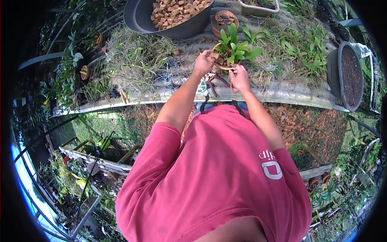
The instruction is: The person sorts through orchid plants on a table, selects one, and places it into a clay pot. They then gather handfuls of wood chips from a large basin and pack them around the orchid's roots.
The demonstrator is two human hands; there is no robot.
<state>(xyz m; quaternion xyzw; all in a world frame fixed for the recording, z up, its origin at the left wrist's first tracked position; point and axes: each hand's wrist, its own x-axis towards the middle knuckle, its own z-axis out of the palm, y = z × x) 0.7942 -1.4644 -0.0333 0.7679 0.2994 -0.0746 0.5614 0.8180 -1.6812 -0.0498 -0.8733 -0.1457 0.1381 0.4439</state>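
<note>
Maybe to keep it still, the right hand [240,78] pinches the pot [221,66]; the left hand's [204,63] grip is unclear.

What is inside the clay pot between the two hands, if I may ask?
The clay pot holds a leafy plant, with a brown chunk by the left hand. Its foliage covers much of the interior, so I cannot see the roots.

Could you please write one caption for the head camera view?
Left hand and right hand at a potted green plant, near a tub of brown chunks.
</note>
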